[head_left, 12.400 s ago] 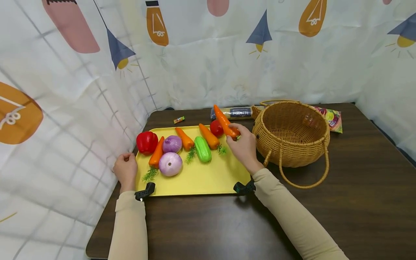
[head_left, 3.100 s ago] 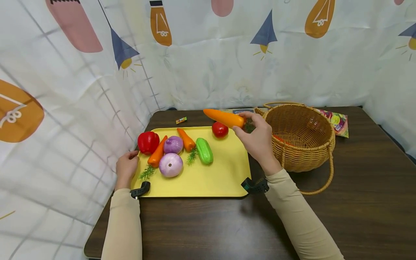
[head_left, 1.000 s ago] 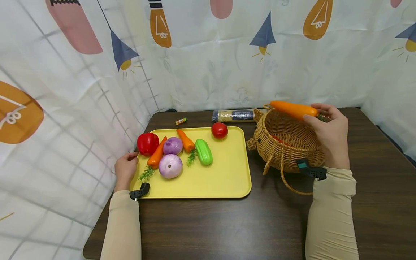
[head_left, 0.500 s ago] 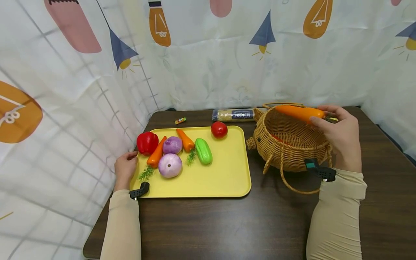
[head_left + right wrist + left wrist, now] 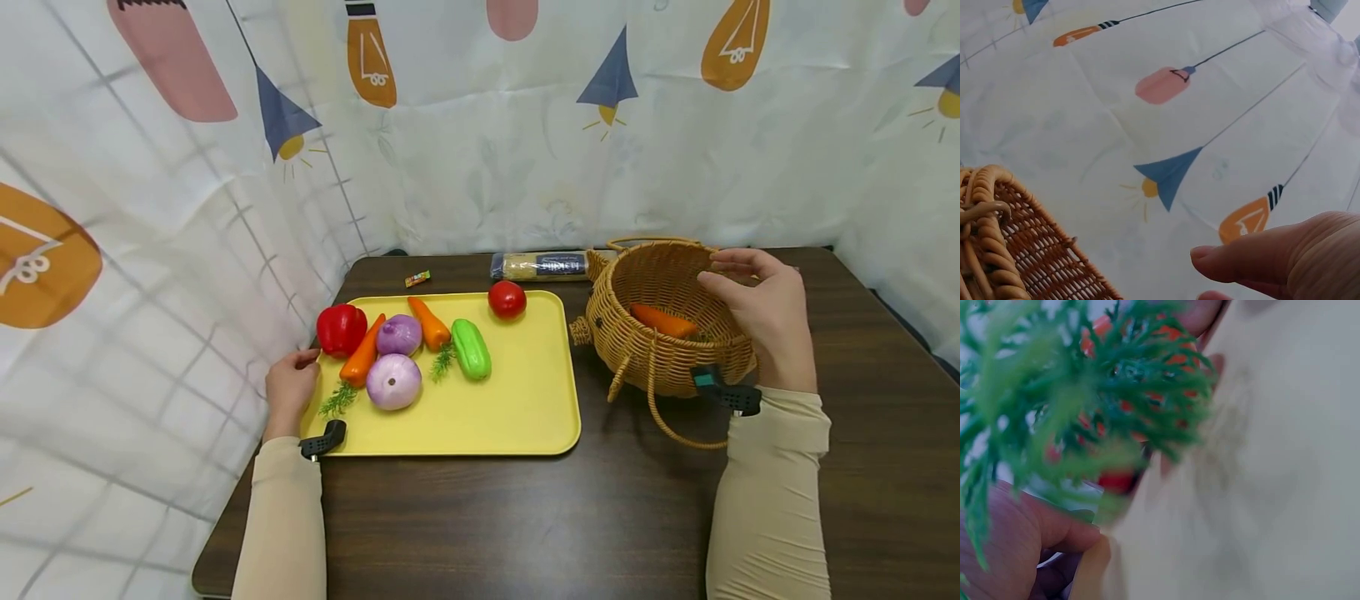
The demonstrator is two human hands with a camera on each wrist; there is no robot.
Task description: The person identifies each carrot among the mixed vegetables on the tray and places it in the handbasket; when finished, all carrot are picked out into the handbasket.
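My left hand (image 5: 291,390) pinches the left rim of the yellow tray (image 5: 517,408); the left wrist view shows thumb and finger on its edge, with carrot greenery (image 5: 1085,387) blurred in front. My right hand (image 5: 768,308) is raised over the right side of the wicker basket (image 5: 637,354), fingers relaxed and nothing held. Inside the basket lies an orange carrot (image 5: 663,322). The tray bears a red bell pepper (image 5: 341,330), two carrots (image 5: 363,358), two purple onions (image 5: 393,382), a green cucumber (image 5: 471,350) and a tomato (image 5: 507,300).
Behind the tray lie a clear pasta packet (image 5: 543,266) and a small candy wrapper (image 5: 417,278). The basket's rope handle (image 5: 678,435) hangs down onto the dark wooden table (image 5: 465,525). A patterned curtain (image 5: 480,167) closes off the back and left.
My right hand has let go of the carrot, which has dropped into the basket, and has shifted slightly left. Earlier it carried that carrot over from the tray. My left hand stays at the tray rim.
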